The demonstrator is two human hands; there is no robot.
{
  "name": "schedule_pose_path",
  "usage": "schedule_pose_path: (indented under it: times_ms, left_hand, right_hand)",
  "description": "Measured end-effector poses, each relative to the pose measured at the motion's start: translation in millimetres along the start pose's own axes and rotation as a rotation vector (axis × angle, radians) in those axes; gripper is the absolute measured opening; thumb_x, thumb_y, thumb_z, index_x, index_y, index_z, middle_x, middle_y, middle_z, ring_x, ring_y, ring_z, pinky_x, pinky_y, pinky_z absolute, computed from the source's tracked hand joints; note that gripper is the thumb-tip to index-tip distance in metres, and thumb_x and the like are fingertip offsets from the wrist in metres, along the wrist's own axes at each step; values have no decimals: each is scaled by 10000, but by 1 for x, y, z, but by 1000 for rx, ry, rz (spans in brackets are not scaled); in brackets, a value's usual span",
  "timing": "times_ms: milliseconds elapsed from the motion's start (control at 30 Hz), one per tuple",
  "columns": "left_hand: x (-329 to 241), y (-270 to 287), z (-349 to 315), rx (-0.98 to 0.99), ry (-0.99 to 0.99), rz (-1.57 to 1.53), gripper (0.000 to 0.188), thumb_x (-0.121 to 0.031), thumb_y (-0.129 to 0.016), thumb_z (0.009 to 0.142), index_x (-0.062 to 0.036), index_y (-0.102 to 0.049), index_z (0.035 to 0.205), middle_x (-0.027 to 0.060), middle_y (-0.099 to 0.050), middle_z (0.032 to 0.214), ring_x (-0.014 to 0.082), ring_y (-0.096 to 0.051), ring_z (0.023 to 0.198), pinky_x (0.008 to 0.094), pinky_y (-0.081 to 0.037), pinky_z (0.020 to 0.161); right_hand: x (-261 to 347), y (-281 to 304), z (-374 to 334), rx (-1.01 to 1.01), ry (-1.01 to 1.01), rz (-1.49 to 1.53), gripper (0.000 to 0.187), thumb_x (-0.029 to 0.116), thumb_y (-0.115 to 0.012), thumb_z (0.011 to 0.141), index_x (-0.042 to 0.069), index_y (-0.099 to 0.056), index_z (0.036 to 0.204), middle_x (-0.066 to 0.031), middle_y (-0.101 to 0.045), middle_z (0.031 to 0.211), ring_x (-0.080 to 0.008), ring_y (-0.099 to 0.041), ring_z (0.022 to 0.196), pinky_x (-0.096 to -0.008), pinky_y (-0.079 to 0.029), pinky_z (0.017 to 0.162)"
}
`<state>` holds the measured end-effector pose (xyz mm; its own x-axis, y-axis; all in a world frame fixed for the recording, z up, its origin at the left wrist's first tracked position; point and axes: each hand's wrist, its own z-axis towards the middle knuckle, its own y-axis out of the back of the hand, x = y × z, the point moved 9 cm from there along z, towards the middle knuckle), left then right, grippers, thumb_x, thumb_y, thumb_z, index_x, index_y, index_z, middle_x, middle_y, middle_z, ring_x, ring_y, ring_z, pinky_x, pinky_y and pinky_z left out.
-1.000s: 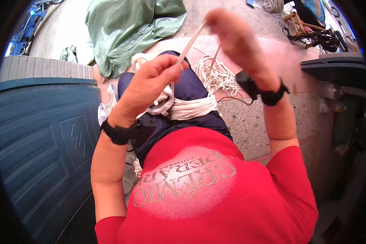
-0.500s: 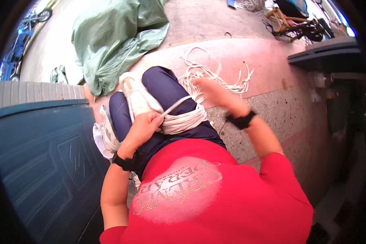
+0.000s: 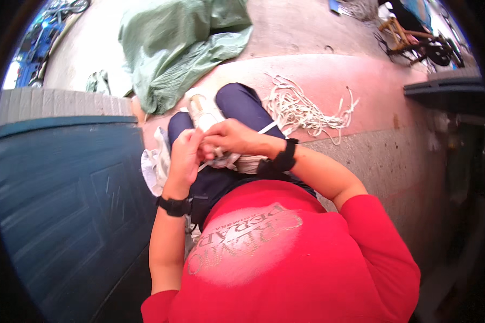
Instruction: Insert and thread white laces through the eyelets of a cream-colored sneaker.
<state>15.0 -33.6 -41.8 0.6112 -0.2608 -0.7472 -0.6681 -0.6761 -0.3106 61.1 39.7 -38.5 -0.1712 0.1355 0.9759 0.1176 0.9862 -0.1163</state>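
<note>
Fingers of my left hand (image 3: pixel 185 153) and right hand (image 3: pixel 233 137) are curled narrow and meeting over my lap.
Just beyond them, the white padded piece (image 3: pixel 203 112) stands between my knees. Half a second ago my right hand was well apart — it has now swung in against the left. I cannot tell which hand pinches the white cord (image 3: pixel 268 127), or what lies between the fingertips. Under my right wrist is the wound bundle (image 3: pixel 250 164); past it, cord crosses my thigh toward the loose heap (image 3: pixel 302 107) on the pink floor (image 3: pixel 372 97). I judge this means both hands work one close spot — not drawing out length.
</note>
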Motion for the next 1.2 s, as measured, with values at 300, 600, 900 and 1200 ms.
schedule_pose_path:
  times_ms: [300, 600, 900, 1200]
  left_hand:
    - [-24, -48, -18, 83, -784, 1525, 332, -143, -706, 588, -91, -558, 881, 76, -531, 830, 263, -478, 821, 364, -403, 707]
    - [-17, -51, -17, 26, -789, 1718, 466, -144, -731, 508, -87, -510, 915, 67, -481, 872, 254, -465, 855, 365, -395, 665]
    - [-33, -37, -19, 75, -842, 1347, 298, -145, -700, 637, -35, -561, 877, 114, -549, 879, 290, -492, 850, 367, -405, 729]
    - [-41, 9, 36, -207, -623, 1263, 176, -108, -562, 763, 18, -601, 880, 154, -608, 801, 294, -563, 765, 365, -432, 702]
  right_hand:
    - [-7, 69, 27, -340, 22, -459, 223, 175, -531, 829, -35, -602, 860, -137, -608, 748, -189, -581, 708, -305, -449, 647]
    - [0, 51, 43, -318, -29, -961, 240, 153, -472, 755, -35, -622, 754, -233, -600, 762, -354, -604, 725, -436, -482, 654]
    - [-41, 47, 74, -96, -140, -662, 277, 178, -447, 732, -47, -606, 722, -271, -576, 740, -395, -581, 744, -460, -453, 700]
    - [-24, 54, 53, -259, -52, -843, 262, 168, -454, 723, -44, -596, 664, -264, -578, 695, -402, -584, 691, -454, -465, 651]
